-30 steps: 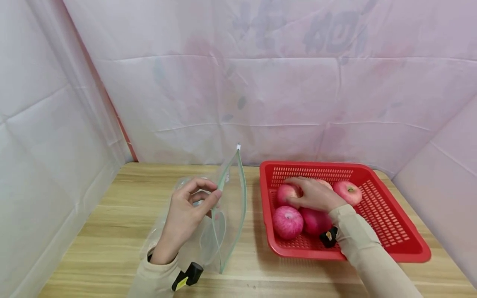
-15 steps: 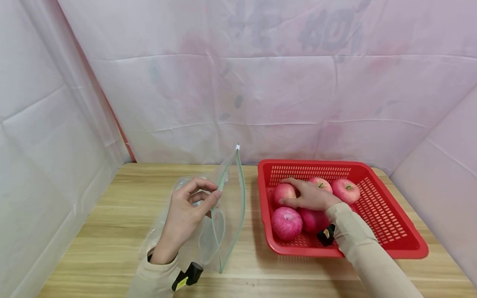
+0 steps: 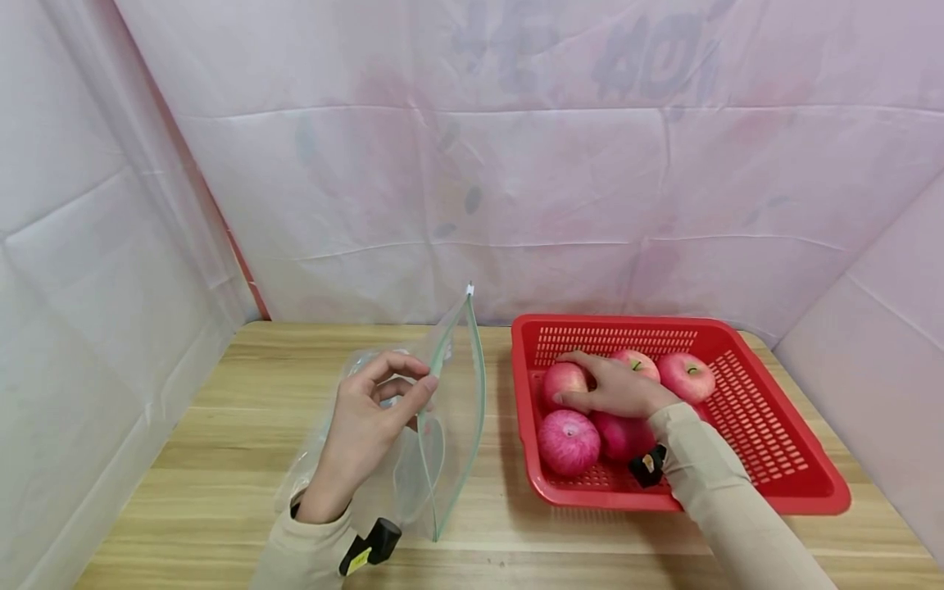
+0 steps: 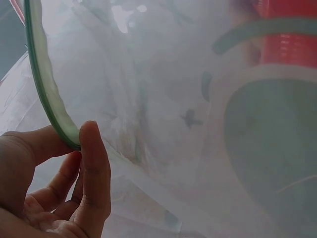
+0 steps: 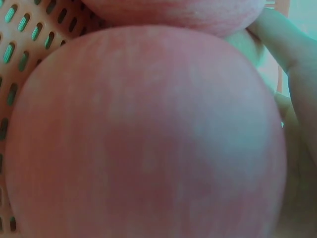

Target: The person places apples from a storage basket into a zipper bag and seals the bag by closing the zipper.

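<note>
A clear zip bag [image 3: 459,426] with a pale green rim stands with its mouth apart on the table. My left hand [image 3: 379,422] pinches the near rim between thumb and finger; the left wrist view shows the pinch at the green zip strip [image 4: 43,99]. Inside the red basket [image 3: 782,492], my right hand [image 3: 619,389] grips a pink-red apple [image 3: 564,385] at the far left. Other apples lie close by: a streaked one [image 3: 569,442] in front, a darker one [image 3: 624,436] under the wrist, and two behind. One apple [image 5: 148,139] fills most of the right wrist view.
Both hands are over a wood-grain table [image 3: 214,426]. The basket's right part shows bare slotted wall. A white slider [image 3: 470,289] sits at the bag's far top corner. Pale printed sheets [image 3: 546,180] hang behind and at both sides.
My right hand has shifted slightly left around the apple, leaving a back apple more exposed. My left hand keeps its pinch on the bag. The whole view has tilted a little.
</note>
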A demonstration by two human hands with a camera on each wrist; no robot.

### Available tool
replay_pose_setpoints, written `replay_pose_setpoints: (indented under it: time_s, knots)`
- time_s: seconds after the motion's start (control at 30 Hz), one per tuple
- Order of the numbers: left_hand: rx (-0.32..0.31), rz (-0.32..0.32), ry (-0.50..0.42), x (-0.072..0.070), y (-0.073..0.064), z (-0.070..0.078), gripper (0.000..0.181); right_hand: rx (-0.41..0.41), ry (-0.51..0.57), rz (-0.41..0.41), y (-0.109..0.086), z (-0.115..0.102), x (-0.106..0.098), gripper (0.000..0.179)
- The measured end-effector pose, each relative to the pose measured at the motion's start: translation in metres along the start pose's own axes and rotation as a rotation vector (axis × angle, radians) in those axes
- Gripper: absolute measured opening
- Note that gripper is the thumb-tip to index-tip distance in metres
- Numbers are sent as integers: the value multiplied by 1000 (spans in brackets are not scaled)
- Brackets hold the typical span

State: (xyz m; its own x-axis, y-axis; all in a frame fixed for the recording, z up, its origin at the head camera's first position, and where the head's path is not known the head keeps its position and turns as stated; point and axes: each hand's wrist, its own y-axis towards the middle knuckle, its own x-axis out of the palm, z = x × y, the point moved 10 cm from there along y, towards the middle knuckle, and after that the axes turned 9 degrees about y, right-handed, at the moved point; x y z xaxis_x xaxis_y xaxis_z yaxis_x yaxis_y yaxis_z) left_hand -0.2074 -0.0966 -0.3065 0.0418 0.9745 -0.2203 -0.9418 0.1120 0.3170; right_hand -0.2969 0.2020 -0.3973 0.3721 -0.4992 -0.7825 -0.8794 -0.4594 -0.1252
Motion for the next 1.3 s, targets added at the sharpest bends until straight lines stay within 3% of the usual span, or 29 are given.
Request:
replay_pose_setpoints:
  time_s: [0.83, 1.3]
  knots:
    - [3, -8, -3, 0, 0, 0, 12, -28, -6, -3, 0, -4, 0, 65]
    - [18, -12, -4, 1, 0, 1, 11, -77, -44, 74, -2, -10, -11, 62]
